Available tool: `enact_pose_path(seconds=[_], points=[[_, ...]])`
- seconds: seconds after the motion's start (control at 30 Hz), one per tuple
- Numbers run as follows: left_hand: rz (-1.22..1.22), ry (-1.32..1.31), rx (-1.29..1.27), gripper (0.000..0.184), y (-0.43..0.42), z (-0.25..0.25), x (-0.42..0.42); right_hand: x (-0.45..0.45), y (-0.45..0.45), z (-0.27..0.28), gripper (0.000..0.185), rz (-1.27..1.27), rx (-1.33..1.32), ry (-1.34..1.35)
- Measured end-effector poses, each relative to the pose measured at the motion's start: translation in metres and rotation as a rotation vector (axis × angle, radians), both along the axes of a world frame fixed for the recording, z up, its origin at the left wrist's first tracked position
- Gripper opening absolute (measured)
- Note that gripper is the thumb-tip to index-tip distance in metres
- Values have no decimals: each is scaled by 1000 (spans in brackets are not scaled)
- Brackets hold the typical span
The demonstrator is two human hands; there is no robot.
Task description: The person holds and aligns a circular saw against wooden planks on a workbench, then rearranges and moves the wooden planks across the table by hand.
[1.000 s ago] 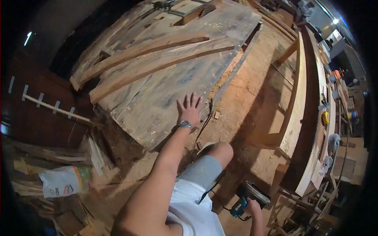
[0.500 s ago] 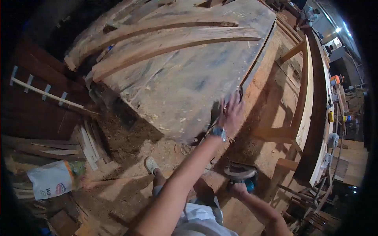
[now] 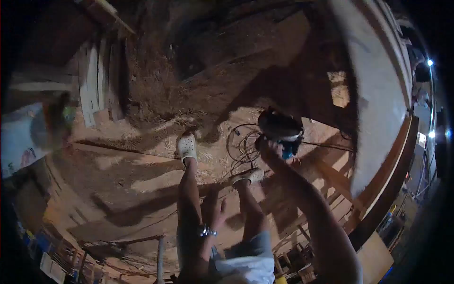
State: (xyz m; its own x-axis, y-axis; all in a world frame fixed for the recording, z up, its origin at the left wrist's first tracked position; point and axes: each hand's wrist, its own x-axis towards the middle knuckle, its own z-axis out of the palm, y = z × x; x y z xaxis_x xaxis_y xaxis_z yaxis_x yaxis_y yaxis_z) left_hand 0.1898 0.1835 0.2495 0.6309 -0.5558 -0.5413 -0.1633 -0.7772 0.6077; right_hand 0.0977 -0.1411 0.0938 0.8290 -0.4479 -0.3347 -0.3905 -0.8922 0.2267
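Observation:
My right hand [image 3: 271,152] is wrapped around the handle of a power tool that looks like a circular saw [image 3: 281,130], with a dark rounded guard and a teal body. It is held out in front of my right foot. A power cord [image 3: 246,149] lies in loops on the ground beside the saw. Between my legs hangs my left hand [image 3: 218,214], a metal watch on its wrist. Its fingers are loosely stretched and nothing shows in them.
A large wooden panel [image 3: 378,94] with a timber edge rises on the right. Upright boards [image 3: 94,78] lean at the upper left, near a printed white sack [image 3: 23,137]. Sawdust and shavings cover the ground, with a long plank [image 3: 127,154] across it.
My left hand has left the edge of the wooden panel and dropped beside my legs. My view has turned down and left. The saw stays in my right hand, now further forward.

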Motion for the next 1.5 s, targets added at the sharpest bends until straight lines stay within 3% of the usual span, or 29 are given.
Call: enact_pose_path(seconds=[0.03,0.07,0.13,0.17,0.2,0.23,0.3,0.37,0.4,0.47,0.5,0.57,0.63,0.67,0.77,0.93,1.03,1.13,1.23,1.37,1.5], points=[[18,150,25,45,3,-5,7,19,-16,-30,31,44,-72,-46],[38,133,-37,46,3,-6,12,39,-37,-60,26,35,-100,-99],[51,126,-90,48,2,-6,23,72,-91,-162,18,88,-225,48],[44,134,-80,49,3,-5,27,67,-113,-229,16,149,-321,243],[49,143,-73,49,1,-3,36,69,-119,-248,16,156,-314,251],[64,172,-71,50,2,-4,39,84,-123,-235,14,99,-254,12],[87,222,-61,52,-2,-5,51,113,-120,-217,15,41,-171,-210],[90,270,-42,52,1,-13,54,148,-99,-202,16,-217,-3,223],[85,297,-36,53,6,-15,51,130,-96,-231,16,-219,3,240],[70,319,-32,53,8,-19,51,102,-84,-290,19,-84,-274,-124],[61,327,-31,53,12,-21,48,100,-81,-307,19,-90,-272,-136],[37,345,-32,53,20,-24,40,94,-77,-336,17,243,-487,-379],[22,361,-20,54,24,-24,33,58,-65,-398,17,171,-373,-350],[34,337,8,51,14,-23,35,56,-56,-398,17,131,-319,-333],[-61,354,120,46,10,-23,30,51,-29,-345,18,-17,-20,-221],[-205,201,173,42,27,-61,-14,-25,34,-106,20,-310,552,-19],[-379,170,205,43,30,-69,-26,-99,67,28,22,-533,691,-8],[-617,201,283,45,11,-46,-35,-177,86,138,24,-780,736,-14],[-889,244,325,48,-18,-11,-55,-274,91,194,26,-1049,760,-19],[-1198,267,316,53,-81,24,-124,-446,80,224,29,-1323,736,-89],[-1256,247,152,52,-195,61,-204,-585,48,217,31,-1272,687,-182]])
